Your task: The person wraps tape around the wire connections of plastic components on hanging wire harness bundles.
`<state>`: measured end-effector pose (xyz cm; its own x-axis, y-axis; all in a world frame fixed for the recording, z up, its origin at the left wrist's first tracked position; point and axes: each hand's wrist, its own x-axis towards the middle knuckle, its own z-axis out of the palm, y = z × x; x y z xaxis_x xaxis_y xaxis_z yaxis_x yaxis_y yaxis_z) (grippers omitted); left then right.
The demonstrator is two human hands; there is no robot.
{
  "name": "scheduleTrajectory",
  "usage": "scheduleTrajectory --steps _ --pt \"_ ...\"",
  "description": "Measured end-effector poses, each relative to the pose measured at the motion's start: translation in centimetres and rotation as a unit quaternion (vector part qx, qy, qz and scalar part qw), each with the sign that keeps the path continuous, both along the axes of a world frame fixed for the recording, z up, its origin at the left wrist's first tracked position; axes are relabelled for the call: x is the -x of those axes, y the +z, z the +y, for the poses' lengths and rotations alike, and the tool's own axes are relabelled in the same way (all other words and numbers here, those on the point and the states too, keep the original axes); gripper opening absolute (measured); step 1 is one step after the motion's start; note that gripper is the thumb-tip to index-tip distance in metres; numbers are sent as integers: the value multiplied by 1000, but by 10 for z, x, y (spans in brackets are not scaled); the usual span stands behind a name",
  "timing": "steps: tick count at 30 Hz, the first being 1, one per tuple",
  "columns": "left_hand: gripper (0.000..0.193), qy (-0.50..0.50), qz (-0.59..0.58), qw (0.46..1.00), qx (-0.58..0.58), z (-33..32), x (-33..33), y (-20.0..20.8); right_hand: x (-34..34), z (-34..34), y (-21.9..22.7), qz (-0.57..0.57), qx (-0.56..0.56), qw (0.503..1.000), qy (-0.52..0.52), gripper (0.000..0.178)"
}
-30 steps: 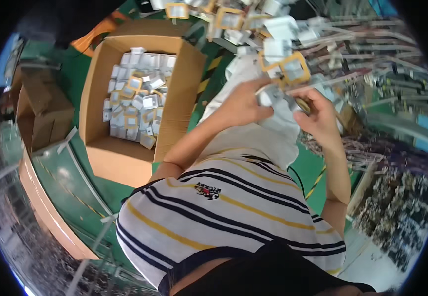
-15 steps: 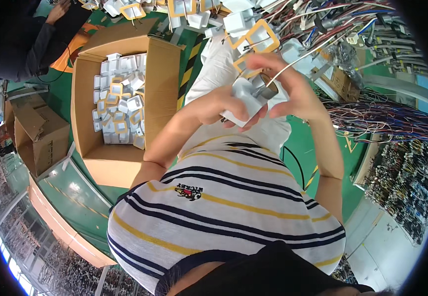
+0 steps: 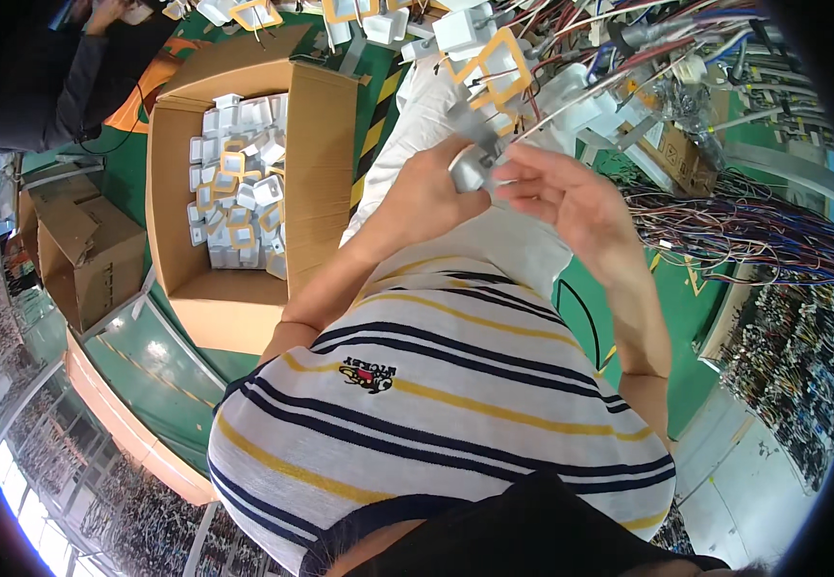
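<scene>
My left hand (image 3: 426, 197) is closed round a small white plastic housing (image 3: 472, 169), whose hollow side faces up and right. Its fingers wrap the left side, hiding part of it. Close to the right of the housing is my right hand (image 3: 571, 197), palm partly turned toward me, fingers loosely bent and apart. I see nothing gripped in it. A thin white wire (image 3: 585, 96) runs from near the housing and the right fingertips toward the upper right. Something grey just above the housing is smeared by motion. Beyond the hands lie white housings with tan square frames (image 3: 505, 69).
A large open cardboard box (image 3: 321, 192) at left holds many white housings (image 3: 268, 190). Bundles of coloured wires (image 3: 734, 231) lie at right and along the far side. A smaller carton (image 3: 99, 260) stands farther left. Another person's hand (image 3: 106, 14) shows at the far left.
The left hand and housing have shifted, and the housing now sits higher and turned. My right hand has drawn its fingers in beside the housing; before, they were spread around it.
</scene>
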<state>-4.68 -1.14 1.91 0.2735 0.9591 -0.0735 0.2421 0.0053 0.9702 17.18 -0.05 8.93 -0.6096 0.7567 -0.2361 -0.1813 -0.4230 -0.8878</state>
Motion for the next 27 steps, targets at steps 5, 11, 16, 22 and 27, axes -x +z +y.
scheduleTrajectory --steps 5,11,16,22,27 --pt "56 -91 -31 991 94 5 -2 5 -9 16 -24 -232 -222 946 -54 71" --pt "47 -148 -237 938 206 1 -4 15 4 45 -19 -132 -282 944 107 58" --pt "47 -231 -322 858 327 8 16 11 -11 51 -13 -213 -395 886 118 33" --pt "50 -43 -38 997 53 1 7 1 -15 17 -3 -145 -140 979 37 29" --pt "51 -69 -18 991 109 9 6 11 -21 22 -23 -241 -183 952 -41 50"
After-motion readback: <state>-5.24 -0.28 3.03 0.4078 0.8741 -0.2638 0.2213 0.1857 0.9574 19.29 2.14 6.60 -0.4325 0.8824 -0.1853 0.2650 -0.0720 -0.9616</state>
